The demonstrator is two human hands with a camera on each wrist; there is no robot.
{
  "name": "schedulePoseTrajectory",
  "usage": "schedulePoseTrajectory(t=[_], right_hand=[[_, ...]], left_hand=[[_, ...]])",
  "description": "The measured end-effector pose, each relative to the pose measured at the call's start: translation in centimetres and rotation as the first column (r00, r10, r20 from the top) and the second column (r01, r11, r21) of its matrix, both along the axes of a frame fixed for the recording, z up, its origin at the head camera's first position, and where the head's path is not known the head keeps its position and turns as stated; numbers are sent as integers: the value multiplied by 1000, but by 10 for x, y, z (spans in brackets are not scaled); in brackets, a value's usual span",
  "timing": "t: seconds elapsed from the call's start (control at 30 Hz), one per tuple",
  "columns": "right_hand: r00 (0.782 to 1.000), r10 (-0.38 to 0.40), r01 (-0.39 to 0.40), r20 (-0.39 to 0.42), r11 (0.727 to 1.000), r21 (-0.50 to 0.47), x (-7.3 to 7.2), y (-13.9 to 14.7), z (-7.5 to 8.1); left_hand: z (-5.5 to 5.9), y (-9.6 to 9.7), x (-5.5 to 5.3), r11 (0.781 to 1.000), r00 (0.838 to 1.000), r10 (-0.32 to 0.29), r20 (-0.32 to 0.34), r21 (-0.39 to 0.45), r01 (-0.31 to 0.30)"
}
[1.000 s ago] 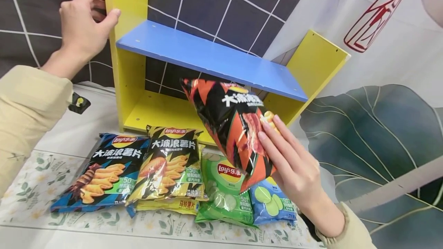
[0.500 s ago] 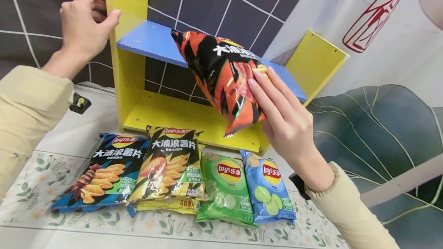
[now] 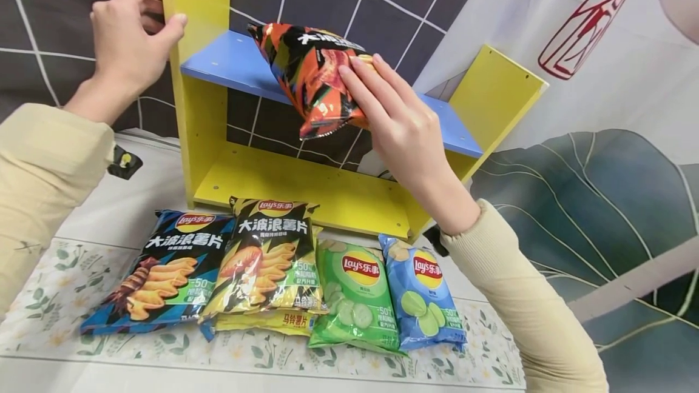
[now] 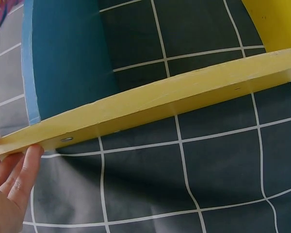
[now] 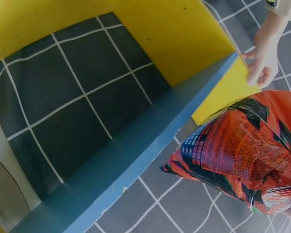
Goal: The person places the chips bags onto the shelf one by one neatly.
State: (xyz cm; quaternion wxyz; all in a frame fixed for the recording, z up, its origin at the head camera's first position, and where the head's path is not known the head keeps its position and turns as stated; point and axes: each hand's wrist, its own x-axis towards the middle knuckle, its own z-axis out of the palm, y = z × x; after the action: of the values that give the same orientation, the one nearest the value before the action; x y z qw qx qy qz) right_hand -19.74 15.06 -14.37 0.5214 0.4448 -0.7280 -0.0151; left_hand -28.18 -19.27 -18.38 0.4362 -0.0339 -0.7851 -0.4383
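My right hand (image 3: 401,120) grips a red-and-black bag of potato chips (image 3: 311,74), fingers over its front. The bag hangs tilted at the blue shelf board (image 3: 235,71), overlapping it in the head view; whether they touch, I cannot tell. In the right wrist view the printed back of the chip bag (image 5: 237,150) shows below the board's edge. My left hand (image 3: 128,44) pinches the upright yellow side panel (image 3: 188,29) between thumb and fingers. The left wrist view has its fingers (image 4: 26,174) against the panel's outer face.
Bags of chips lie before the rack: dark blue (image 3: 164,265), black-and-yellow (image 3: 267,259) over a yellow one (image 3: 267,322), green (image 3: 357,296), light blue (image 3: 428,296). The rack has a yellow bottom board (image 3: 306,187) and a right panel (image 3: 497,96). Dark tiled cloth hangs behind.
My right hand has carried the red-and-black chip bag up and to the left, from before the rack's lower opening to the blue board. The left hand keeps its hold on the panel.
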Motion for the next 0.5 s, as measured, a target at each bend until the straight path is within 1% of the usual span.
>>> schedulePoseTrajectory(t=[0.2, 0.3, 0.4, 0.5], right_hand=[[997, -66, 67, -37, 996, 52, -18, -15, 3], [994, -105, 108, -40, 991, 77, -24, -22, 1], [992, -126, 128, -27, 987, 95, -29, -28, -5], [993, -116, 115, 6, 989, 90, -33, -33, -10]], left_hand=[[0, -3, 0, 1000, 1000, -11, -3, 28, 11], [0, -2, -1, 1000, 1000, -6, -6, 18, 6], [-1, 0, -1, 1000, 1000, 1, 2, -8, -1], [-2, 3, -1, 1000, 1000, 4, 2, -31, -4]])
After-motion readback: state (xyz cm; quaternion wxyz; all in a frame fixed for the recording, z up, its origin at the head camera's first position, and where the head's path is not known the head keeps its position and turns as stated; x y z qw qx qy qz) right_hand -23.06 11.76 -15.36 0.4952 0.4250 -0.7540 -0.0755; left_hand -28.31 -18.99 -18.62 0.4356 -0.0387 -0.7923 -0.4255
